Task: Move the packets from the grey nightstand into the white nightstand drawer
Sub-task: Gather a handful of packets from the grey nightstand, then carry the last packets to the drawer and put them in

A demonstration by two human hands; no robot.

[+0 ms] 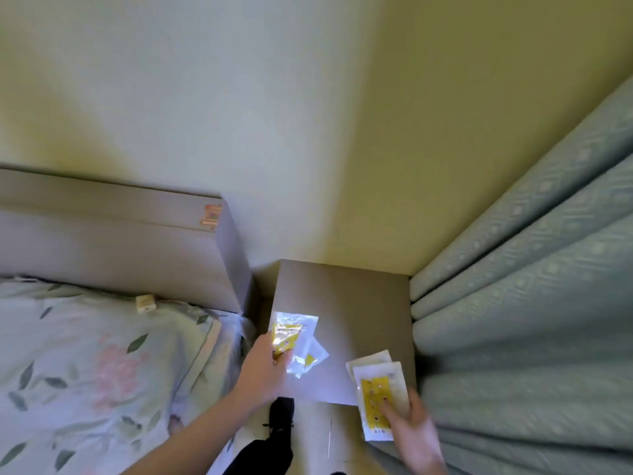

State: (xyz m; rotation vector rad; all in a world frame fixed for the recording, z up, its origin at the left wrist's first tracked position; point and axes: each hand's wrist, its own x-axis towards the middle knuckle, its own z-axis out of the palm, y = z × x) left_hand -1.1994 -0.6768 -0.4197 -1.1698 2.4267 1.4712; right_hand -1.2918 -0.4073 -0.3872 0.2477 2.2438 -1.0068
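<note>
The grey nightstand (356, 303) stands in the corner between the bed and the curtain. My left hand (265, 366) grips a clear packet with a yellow card (291, 329) at the top's left side; a second clear packet (310, 359) lies partly under it. My right hand (416, 431) pinches two white packets, the upper one with a yellow card (376, 394), held over the nightstand's front right corner. The white nightstand is not in view.
A bed with floral bedding (102, 371) and a grey headboard (120, 241) lies at the left. Heavy pale green curtains (531, 303) hang at the right, touching the nightstand's side. My dark shoe (281, 419) stands on the floor in front of the nightstand.
</note>
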